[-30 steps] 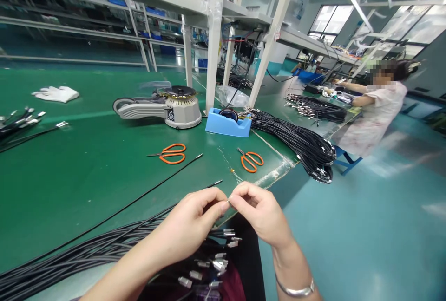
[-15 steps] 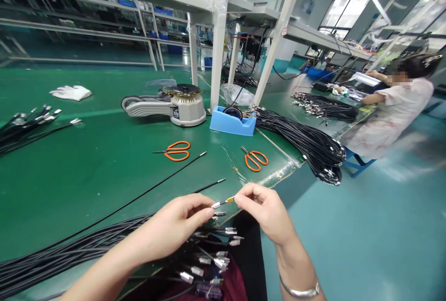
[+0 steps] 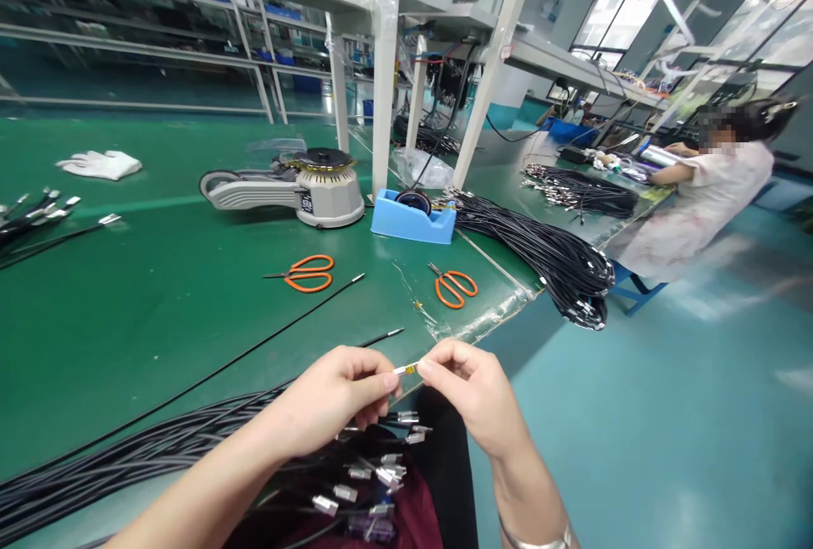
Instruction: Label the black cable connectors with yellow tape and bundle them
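My left hand (image 3: 343, 392) is closed in a pinch on a black cable near its silver metal connector (image 3: 400, 371). Just right of the connector is a small piece of yellow tape (image 3: 410, 368) on the same cable. The thumb and forefinger of my right hand (image 3: 476, 392) pinch the cable end beside the tape and hide its tip. Below my left hand, a bundle of black cables (image 3: 158, 439) reaches over the table edge, with several silver connectors (image 3: 359, 473) above my lap.
Two orange-handled scissors (image 3: 311, 274) (image 3: 456, 286) lie ahead on the green table (image 3: 190, 303). Behind them stand a blue tape dispenser (image 3: 412, 223) and a grey round tape machine (image 3: 330, 197). A white glove (image 3: 102, 164) lies left. More cables (image 3: 533, 252) hang over the right edge; a person (image 3: 705, 185) sits beyond.
The silver connector and the yellow tape now appear closer together, and my hands are slightly nearer each other. The whole view has shifted a little, so the table things appear further left.
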A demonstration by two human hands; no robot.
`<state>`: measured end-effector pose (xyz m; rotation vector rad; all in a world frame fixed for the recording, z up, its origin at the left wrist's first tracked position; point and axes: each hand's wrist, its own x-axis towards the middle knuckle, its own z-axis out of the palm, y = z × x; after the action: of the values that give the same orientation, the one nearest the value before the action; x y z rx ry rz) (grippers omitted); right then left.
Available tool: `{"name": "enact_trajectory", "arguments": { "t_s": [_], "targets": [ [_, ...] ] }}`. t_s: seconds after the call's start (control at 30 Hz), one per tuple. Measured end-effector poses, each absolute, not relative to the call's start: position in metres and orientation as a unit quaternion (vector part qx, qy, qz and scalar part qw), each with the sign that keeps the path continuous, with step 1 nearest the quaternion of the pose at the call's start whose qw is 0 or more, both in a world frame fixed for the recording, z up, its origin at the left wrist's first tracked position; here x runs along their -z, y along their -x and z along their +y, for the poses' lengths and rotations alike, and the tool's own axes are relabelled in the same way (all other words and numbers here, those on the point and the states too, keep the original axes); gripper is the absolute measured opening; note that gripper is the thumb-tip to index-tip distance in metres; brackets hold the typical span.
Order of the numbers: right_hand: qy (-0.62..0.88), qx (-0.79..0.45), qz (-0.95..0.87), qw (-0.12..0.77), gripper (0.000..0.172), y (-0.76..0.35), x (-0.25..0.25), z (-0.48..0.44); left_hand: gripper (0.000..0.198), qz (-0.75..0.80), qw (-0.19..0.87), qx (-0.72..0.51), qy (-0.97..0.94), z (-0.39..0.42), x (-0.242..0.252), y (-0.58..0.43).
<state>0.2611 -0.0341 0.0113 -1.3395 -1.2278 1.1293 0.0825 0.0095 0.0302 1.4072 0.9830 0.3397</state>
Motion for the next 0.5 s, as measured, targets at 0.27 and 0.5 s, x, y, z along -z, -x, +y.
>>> {"name": "enact_trajectory", "arguments": {
  "t_s": [0.27, 0.5],
  "targets": [
    [0.543, -0.464, -0.508, 0.482, 0.017, -0.2605, -0.0083, -0.0383, 0.035, 0.410, 0.595, -0.137, -0.677, 0.0082, -0.0325, -0.0813],
    [0.545, -0.442, -0.528, 0.478, 0.015, -0.2577, -0.0103, -0.0396, 0.033, 0.415, 0.525, -0.163, -0.725, 0.0057, -0.0360, -0.0866]
  ]
}}
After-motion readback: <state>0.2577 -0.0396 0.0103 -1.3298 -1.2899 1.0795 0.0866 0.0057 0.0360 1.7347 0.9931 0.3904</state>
